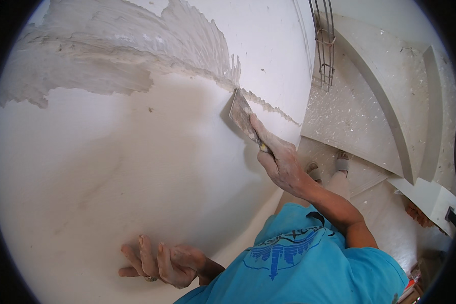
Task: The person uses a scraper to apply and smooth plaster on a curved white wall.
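My right hand (285,163) grips a putty knife (243,115) by its handle, index finger stretched along the blade. The blade's tip touches a rough crack (271,106) in the white wall (152,167). Grey-beige filler (106,50) is smeared in a broad band along the crack, left of the knife. Low on the left, my left hand (169,264) is empty, with fingers apart and slightly curled and a ring on one. It is close to the wall; whether it touches cannot be made out.
Curved steps (357,114) strewn with pale debris rise on the right. A bundle of bent steel bars (326,50) stands beside the wall. My sandalled feet (342,163) are on the floor below. Broken reddish brickwork (418,215) shows under a white edge at lower right.
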`<state>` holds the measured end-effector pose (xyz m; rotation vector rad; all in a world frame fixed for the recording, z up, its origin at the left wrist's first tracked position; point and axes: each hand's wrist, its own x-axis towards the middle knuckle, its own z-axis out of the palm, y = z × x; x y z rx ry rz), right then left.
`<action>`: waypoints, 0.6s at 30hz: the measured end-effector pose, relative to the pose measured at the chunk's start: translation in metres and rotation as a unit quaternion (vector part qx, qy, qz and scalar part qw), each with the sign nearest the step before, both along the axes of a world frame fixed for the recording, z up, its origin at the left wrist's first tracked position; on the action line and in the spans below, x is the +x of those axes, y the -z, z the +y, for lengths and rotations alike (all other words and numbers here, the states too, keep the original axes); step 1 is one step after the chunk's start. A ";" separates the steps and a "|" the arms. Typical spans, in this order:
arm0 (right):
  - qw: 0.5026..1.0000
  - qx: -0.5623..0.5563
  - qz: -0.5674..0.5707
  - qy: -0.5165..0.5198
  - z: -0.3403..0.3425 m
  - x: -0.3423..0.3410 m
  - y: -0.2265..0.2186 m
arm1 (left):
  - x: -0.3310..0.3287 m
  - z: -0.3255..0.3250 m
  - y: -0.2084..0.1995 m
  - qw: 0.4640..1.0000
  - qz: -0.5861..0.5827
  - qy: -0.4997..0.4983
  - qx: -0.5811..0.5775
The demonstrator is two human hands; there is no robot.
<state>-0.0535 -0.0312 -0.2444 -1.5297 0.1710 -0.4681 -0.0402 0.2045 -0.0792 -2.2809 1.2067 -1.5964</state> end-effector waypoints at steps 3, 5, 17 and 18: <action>1.000 0.001 -0.011 0.011 0.002 0.003 0.000 | -0.001 -0.001 -0.002 1.000 -0.010 0.002 0.003; 1.000 -0.003 -0.012 0.017 0.003 0.005 0.000 | -0.002 -0.001 -0.003 1.000 -0.017 0.006 0.011; 0.999 0.052 0.006 -0.008 0.015 0.012 0.000 | -0.012 -0.099 0.061 0.789 0.568 0.040 -0.229; 0.999 0.047 0.013 -0.007 0.015 0.012 0.001 | -0.005 -0.112 0.064 0.769 0.597 0.011 -0.228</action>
